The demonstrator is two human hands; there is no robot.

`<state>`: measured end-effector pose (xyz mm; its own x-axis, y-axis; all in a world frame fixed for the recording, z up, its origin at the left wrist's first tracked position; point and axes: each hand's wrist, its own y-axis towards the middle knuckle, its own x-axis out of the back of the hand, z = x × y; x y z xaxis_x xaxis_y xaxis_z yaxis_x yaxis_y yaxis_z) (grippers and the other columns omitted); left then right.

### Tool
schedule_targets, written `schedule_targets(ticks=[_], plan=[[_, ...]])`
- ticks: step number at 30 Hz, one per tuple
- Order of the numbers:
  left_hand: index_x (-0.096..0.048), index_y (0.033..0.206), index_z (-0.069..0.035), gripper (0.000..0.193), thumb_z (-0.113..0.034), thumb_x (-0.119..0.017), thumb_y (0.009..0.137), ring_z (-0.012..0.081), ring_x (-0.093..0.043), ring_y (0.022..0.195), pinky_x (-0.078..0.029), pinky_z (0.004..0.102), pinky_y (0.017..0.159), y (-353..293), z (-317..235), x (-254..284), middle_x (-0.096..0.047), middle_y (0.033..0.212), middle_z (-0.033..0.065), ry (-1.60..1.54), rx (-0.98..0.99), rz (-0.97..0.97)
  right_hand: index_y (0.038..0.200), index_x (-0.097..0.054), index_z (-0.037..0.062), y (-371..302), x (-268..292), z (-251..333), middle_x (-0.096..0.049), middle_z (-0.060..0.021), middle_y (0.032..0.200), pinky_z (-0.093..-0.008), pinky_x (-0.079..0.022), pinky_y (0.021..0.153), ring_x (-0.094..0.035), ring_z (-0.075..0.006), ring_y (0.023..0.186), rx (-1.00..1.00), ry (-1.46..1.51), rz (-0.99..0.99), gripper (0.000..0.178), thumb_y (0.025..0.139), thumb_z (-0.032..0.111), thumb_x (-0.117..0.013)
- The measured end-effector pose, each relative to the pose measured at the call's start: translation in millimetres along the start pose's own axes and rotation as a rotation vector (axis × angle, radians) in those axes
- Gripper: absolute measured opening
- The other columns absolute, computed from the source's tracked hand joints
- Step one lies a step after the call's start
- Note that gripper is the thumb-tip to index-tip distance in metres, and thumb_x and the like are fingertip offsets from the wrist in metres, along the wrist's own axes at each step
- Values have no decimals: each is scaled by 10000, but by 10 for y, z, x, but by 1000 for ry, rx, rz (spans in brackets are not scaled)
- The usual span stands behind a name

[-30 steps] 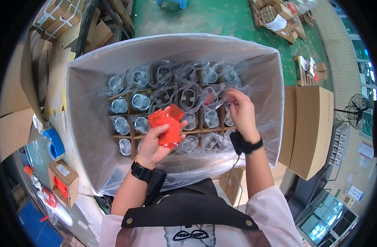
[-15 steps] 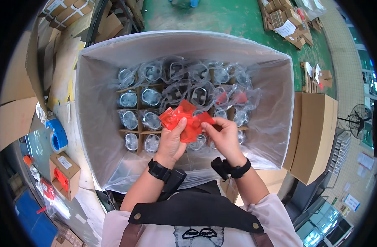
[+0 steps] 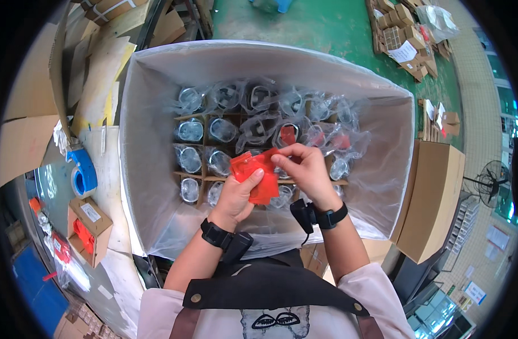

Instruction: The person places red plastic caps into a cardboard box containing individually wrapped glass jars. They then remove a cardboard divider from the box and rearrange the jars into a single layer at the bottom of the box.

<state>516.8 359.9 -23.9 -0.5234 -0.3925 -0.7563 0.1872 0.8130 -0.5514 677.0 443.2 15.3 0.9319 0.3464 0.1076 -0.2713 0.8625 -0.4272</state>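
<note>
A fanned bunch of small red plastic packets (image 3: 263, 191) is held in my left hand (image 3: 235, 199), its thumb pressed on top. The fingertips of my right hand (image 3: 308, 169) pinch a red packet at the upper right of the bunch. Below both hands, bagged metal pistons (image 3: 222, 130) stand in rows inside a large lined carton (image 3: 151, 141), parted by cardboard dividers (image 3: 201, 189). In the second row from the far side, a red packet (image 3: 288, 134) lies on one piston, with two more on the pistons to its right. My hands hide part of the nearer rows.
On the left bench are a blue tape dispenser (image 3: 83, 174) and a small open box (image 3: 89, 229) with red packets inside. A tall brown carton (image 3: 431, 198) adjoins the large one at right. Further off are a pallet of boxes (image 3: 403, 39) and a black fan (image 3: 490, 182).
A red packet now lies on a piston in the second row that had none. The bunch in my left hand is less spread. The view has shifted, moving the carton slightly right.
</note>
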Motion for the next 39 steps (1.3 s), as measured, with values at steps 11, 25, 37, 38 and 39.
schedule_targets(ticks=[11, 25, 37, 38, 39], plan=[[-458, 1301, -95, 438, -43, -627, 899, 293, -591, 1117, -490, 450, 964, -168, -332, 242, -586, 1219, 137, -127, -20, -65, 967, -683, -24, 571, -324, -192, -631, -199, 887, -374, -500, 737, -628, -349, 835, 316, -695, -372, 245, 808, 161, -706], [-416, 1315, -49, 592, 0, -722, 811, 185, -651, 874, -549, 303, 753, 46, -259, -7, -624, 1056, 89, 192, -18, -59, 950, -661, -43, -99, -64, 118, -686, -41, 822, -201, -501, 618, -628, -61, 692, -169, 92, 171, 179, 827, 60, -740], [-427, 1327, -38, 493, -28, -635, 879, 244, -620, 1037, -552, 367, 812, 266, -79, -304, -596, 1176, 153, 185, 63, -53, 858, -718, 21, 792, 2027, -60, -697, -189, 820, -410, -530, 766, -685, -336, 823, -58, -874, -815, 203, 735, 183, -728], [-425, 1326, -45, 501, -19, -625, 867, 249, -616, 1044, -551, 375, 819, 302, -66, -347, -592, 1181, 156, 151, 82, -27, 857, -722, 25, 872, 2105, -166, -697, -197, 834, -419, -527, 785, -681, -349, 850, -88, -883, -814, 211, 729, 192, -729], [-423, 1325, -51, 510, -11, -615, 855, 255, -612, 1051, -549, 384, 826, 311, -72, -366, -587, 1185, 158, 119, 97, -11, 857, -726, 28, 932, 2094, -220, -697, -205, 848, -428, -525, 803, -677, -361, 877, -118, -887, -801, 219, 723, 202, -731]])
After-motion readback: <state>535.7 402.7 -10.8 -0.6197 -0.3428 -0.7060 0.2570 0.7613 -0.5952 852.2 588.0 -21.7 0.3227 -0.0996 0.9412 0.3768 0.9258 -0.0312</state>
